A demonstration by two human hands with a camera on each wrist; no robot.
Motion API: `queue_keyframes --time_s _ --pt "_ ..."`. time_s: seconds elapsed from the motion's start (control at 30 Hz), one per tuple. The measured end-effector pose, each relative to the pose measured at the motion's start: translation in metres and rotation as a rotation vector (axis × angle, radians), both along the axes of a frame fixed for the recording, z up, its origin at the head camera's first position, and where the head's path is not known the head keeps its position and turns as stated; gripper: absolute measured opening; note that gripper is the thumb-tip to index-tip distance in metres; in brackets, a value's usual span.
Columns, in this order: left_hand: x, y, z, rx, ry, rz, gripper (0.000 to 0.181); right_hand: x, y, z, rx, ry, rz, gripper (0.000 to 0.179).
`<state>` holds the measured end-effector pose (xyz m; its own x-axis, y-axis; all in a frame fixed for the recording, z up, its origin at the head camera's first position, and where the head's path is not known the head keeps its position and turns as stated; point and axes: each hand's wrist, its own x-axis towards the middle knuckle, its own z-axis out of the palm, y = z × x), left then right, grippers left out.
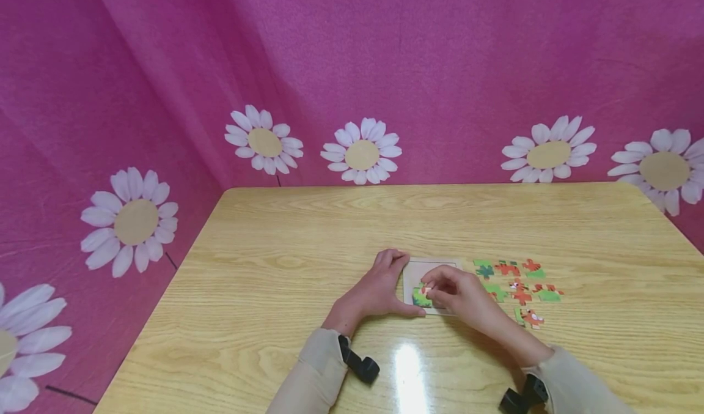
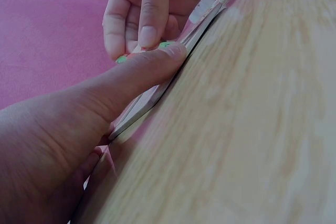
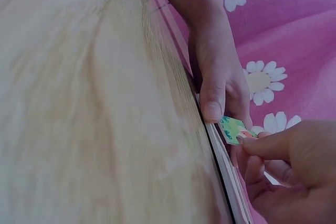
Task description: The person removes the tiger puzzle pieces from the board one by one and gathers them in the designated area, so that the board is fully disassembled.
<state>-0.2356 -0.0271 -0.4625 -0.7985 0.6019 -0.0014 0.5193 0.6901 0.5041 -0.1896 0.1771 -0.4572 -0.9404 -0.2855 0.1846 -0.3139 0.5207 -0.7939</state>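
Note:
A small pale puzzle tray [image 1: 434, 266] lies flat on the wooden table. My left hand [image 1: 379, 287] holds it at its left side, fingers by the far left corner and thumb along the near edge. In the left wrist view that thumb [image 2: 157, 62] lies over the tray's rim. Over the tray, my right hand [image 1: 461, 293] pinches a green puzzle piece [image 1: 420, 297] with a bit of red and pale pink between thumb and fingertips. The right wrist view shows the same piece [image 3: 231, 129] tilted, close to the left thumb.
Right of the tray lie several loose jigsaw pieces [image 1: 519, 293] in green, orange and white. The wooden table [image 1: 286, 249] reaches back to a pink cloth [image 1: 440, 65] printed with white daisies. A bright reflection shows on the near tabletop.

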Motion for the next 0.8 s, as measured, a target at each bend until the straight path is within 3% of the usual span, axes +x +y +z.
queue_keyframes --time_s 0.8 --pt "-0.001 0.0 -0.003 0.01 0.008 0.012 0.106 0.011 0.032 0.003 -0.006 -0.01 -0.072 0.016"
